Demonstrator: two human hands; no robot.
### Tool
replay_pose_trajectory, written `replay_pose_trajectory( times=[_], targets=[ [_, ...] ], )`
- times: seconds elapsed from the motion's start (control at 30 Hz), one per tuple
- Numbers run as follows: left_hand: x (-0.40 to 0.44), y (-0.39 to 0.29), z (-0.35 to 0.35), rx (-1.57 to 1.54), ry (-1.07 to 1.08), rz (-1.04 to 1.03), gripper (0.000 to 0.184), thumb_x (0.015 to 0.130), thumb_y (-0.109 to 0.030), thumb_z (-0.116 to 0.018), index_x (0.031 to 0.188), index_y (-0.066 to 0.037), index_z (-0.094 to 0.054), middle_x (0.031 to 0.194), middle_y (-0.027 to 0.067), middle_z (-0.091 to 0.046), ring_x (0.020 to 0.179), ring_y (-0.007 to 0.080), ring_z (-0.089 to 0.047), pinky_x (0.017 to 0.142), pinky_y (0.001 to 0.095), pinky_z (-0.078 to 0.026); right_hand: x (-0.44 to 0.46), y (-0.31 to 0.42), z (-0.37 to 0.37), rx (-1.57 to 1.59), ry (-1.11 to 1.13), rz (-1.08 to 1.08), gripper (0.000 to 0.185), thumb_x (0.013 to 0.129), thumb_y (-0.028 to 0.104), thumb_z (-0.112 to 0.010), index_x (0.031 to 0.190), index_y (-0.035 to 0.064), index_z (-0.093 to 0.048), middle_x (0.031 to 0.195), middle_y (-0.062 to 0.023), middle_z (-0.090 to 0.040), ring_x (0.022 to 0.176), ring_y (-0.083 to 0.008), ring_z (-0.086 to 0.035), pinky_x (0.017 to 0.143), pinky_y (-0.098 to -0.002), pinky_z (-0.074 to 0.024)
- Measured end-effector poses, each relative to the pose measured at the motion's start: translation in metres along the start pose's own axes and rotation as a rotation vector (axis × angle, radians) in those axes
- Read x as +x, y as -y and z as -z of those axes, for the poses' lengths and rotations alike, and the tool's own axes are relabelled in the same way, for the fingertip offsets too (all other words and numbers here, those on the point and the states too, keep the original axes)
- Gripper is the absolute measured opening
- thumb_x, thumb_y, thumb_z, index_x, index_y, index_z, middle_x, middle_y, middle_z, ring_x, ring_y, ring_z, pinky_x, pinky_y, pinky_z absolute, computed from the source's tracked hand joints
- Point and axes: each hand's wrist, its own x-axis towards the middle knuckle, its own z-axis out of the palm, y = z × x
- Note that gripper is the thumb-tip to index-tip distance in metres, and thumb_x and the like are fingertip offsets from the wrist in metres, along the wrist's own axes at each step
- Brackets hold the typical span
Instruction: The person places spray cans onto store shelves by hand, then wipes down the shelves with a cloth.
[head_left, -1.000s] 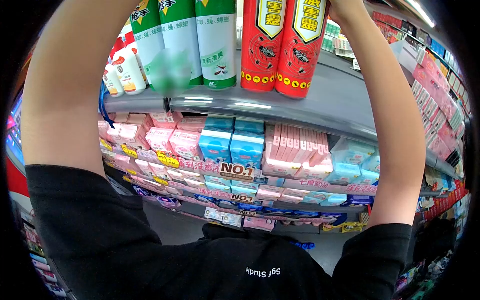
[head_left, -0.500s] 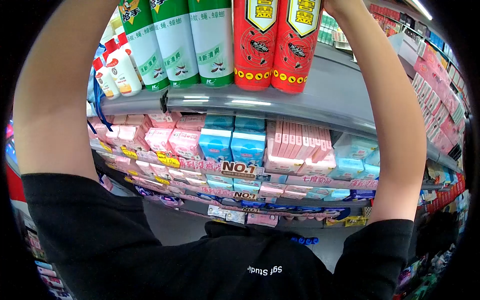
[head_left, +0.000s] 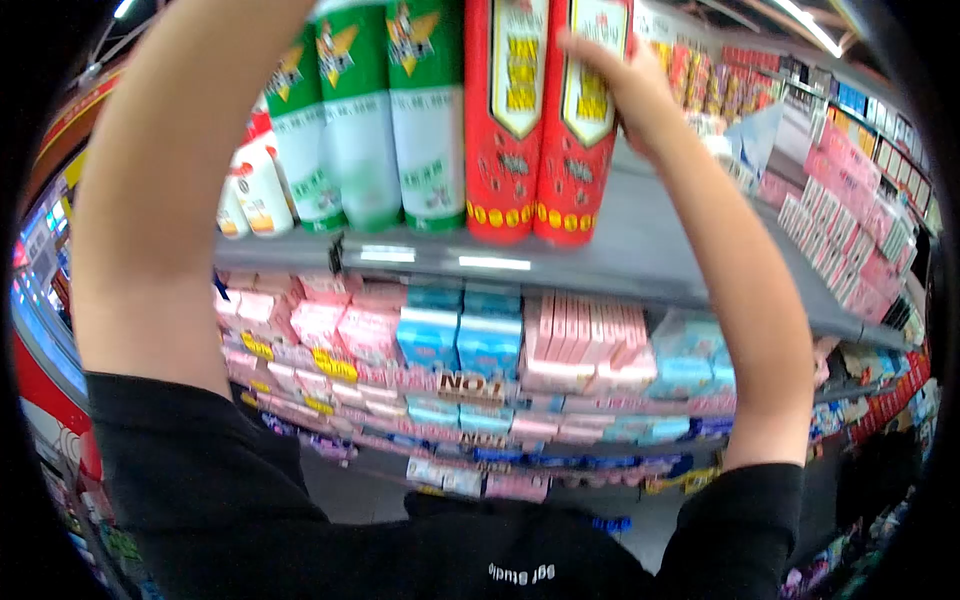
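My right hand (head_left: 630,85) is at the right-hand red spray can (head_left: 575,190), with a finger or thumb across its front label and the others at its far side, partly hidden. Another red can (head_left: 502,150) stands close against it. To their left, several green and white spray cans (head_left: 428,150) stand upright in a row on the grey shelf (head_left: 650,240). My left forearm (head_left: 150,200) rises past the left of the cans; the left hand itself is beyond the top edge of the picture. The cans look slightly blurred.
White bottles with red caps (head_left: 262,190) stand left of the green cans. Lower shelves carry pink packs (head_left: 365,335), blue packs (head_left: 490,342) and price strips. Pink and white boxes (head_left: 850,220) are stacked at the right, near the shelf's end.
The view has tilted upward, so the cans and shelves sit lower in the picture. My right hand has come into fuller view, with a digit across the red can's front.
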Motion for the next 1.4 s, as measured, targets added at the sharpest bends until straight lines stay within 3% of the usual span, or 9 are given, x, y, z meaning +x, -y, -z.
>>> replay_pose_trajectory(
  times=[0.03,0.1,0.27,0.7,0.8,0.87,1.27,1.4],
  targets=[
    [-0.007,-0.005,0.006,0.015,0.034,-0.039,0.104,0.057,-0.052,-0.083,0.139,-0.009,-0.035,0.14,0.0214,-0.038,0.132,0.0353,-0.032,0.109,0.0482,-0.027,-0.012,0.014,-0.005,-0.047,-0.001,-0.072,0.061,0.072,0.03,-0.079,0.116,0.0011,-0.049,0.108,-0.0113,-0.063,0.091,-0.0188,-0.064,0.08,-0.0327,-0.0526],
    [-0.021,-0.013,0.017,0.014,0.127,-0.141,0.1,0.058,-0.05,-0.084,0.138,-0.012,-0.038,0.138,0.0208,-0.041,0.13,0.034,-0.036,0.106,0.0464,-0.031,-0.02,0.009,-0.007,0.055,0.003,-0.058,0.058,0.067,0.027,-0.082,0.111,0.0002,-0.055,0.101,-0.0114,-0.066,0.087,-0.0188,-0.065,0.079,-0.0342,-0.053],
    [-0.005,0.006,0.004,-0.059,0.032,-0.241,0.097,0.058,-0.047,-0.085,0.136,-0.011,-0.041,0.134,0.0197,-0.045,0.125,0.0318,-0.042,0.103,0.0392,-0.034,-0.033,0.002,-0.005,0.086,0.099,-0.107,0.054,0.069,0.019,-0.08,0.112,0.0009,-0.054,0.102,-0.0108,-0.065,0.09,-0.0176,-0.064,0.081,-0.0332,-0.0518],
    [0.002,0.011,-0.002,-0.063,-0.015,-0.214,0.093,0.059,-0.043,-0.085,0.135,-0.012,-0.042,0.132,0.0185,-0.048,0.123,0.0304,-0.044,0.102,0.0378,-0.035,-0.032,-0.002,-0.009,0.097,0.018,-0.126,0.054,0.069,0.015,-0.08,0.114,0.0018,-0.052,0.104,-0.0095,-0.065,0.091,-0.0179,-0.063,0.082,-0.033,-0.0506],
    [0.001,0.008,0.0,-0.106,0.069,-0.282,0.095,0.057,-0.046,-0.085,0.136,-0.013,-0.042,0.133,0.0187,-0.047,0.124,0.0307,-0.044,0.101,0.0377,-0.035,-0.033,-0.002,-0.009,0.091,0.036,-0.105,0.052,0.07,0.016,-0.079,0.113,0.0024,-0.054,0.104,-0.0092,-0.065,0.091,-0.0172,-0.063,0.082,-0.0332,-0.0504],
    [0.004,0.006,-0.001,0.076,-0.036,-0.197,0.098,0.056,-0.05,-0.084,0.136,-0.013,-0.042,0.134,0.0188,-0.046,0.124,0.0313,-0.043,0.102,0.0381,-0.035,-0.034,-0.001,-0.01,0.087,0.034,-0.102,0.051,0.07,0.016,-0.078,0.112,0.0023,-0.054,0.103,-0.0092,-0.065,0.09,-0.0172,-0.063,0.082,-0.033,-0.0504],
    [0.001,0.002,-0.004,0.029,-0.014,-0.226,0.099,0.056,-0.05,-0.084,0.137,-0.014,-0.04,0.137,0.0188,-0.042,0.127,0.0322,-0.041,0.104,0.0386,-0.034,-0.034,-0.001,-0.012,0.09,-0.006,-0.089,0.049,0.07,0.016,-0.079,0.111,0.0019,-0.055,0.102,-0.0096,-0.066,0.088,-0.0169,-0.064,0.08,-0.0326,-0.0516],
    [-0.009,-0.005,-0.001,0.084,-0.035,-0.134,0.098,0.057,-0.048,-0.083,0.138,-0.014,-0.04,0.137,0.0187,-0.043,0.126,0.0328,-0.041,0.104,0.0392,-0.034,-0.038,0.007,-0.014,0.069,0.03,-0.107,0.06,0.071,0.021,-0.08,0.117,0.0,-0.049,0.108,-0.0108,-0.063,0.094,-0.0182,-0.062,0.085,-0.0331,-0.0497]
  ],
)
